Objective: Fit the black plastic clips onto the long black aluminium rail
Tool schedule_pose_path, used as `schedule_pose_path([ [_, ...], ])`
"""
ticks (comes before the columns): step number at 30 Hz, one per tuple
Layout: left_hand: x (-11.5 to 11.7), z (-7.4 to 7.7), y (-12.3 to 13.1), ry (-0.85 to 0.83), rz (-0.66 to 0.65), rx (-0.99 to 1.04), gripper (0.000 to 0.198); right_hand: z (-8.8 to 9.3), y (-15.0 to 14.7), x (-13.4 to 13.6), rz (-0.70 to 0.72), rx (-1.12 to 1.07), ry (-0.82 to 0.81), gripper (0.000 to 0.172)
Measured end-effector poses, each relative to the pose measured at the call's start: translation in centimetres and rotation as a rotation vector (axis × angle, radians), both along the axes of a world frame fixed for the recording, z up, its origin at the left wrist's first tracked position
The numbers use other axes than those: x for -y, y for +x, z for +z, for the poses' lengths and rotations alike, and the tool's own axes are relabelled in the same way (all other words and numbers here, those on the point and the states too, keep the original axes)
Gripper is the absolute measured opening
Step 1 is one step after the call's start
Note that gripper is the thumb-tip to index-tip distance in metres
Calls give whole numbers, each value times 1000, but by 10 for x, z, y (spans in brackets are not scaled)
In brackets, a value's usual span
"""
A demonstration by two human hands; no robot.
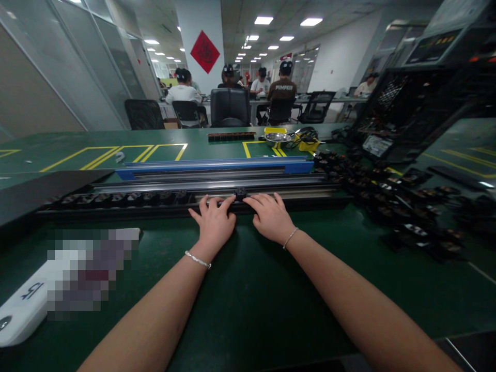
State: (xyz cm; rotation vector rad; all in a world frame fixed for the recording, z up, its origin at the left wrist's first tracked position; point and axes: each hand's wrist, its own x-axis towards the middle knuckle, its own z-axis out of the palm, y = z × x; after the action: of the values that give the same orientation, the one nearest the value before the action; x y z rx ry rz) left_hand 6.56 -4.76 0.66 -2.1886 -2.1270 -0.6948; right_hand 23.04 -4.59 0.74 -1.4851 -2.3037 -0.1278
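Observation:
A small black part (241,193) sits in a long black rail (170,212) that runs crosswise in front of me. My left hand (215,221) reaches over the rail with its fingers spread, and its index fingertip is at the part's left side. From the right, the index fingertip of my right hand (273,217) comes up to the part's other side; the other fingers stretch forward over the rail. Neither hand closes around the part. A row of similar black parts (147,198) fills the rail's left end.
Behind the rail lie silvery strips and a blue-ended bar (217,165). Many loose black parts (387,201) are heaped at right, before a tilted dark case (403,113). A metal bowl (278,139) stands farther back. A white object (23,305), partly blurred, lies at left. People sit beyond.

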Motion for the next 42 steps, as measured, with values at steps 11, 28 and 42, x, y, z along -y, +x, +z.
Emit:
schedule_pose_path([
  [11, -1, -3, 0, 27, -15, 0, 48, 0, -2, -2, -9, -55, 4, 46],
  [28, -1, -3, -1, 9, -13, -20, 51, -1, 1, -5, 7, -44, 14, 45],
  [42, -1, -5, -2, 29, -18, -19, 51, 2, 8, -8, 23, 0, 42, 41],
])
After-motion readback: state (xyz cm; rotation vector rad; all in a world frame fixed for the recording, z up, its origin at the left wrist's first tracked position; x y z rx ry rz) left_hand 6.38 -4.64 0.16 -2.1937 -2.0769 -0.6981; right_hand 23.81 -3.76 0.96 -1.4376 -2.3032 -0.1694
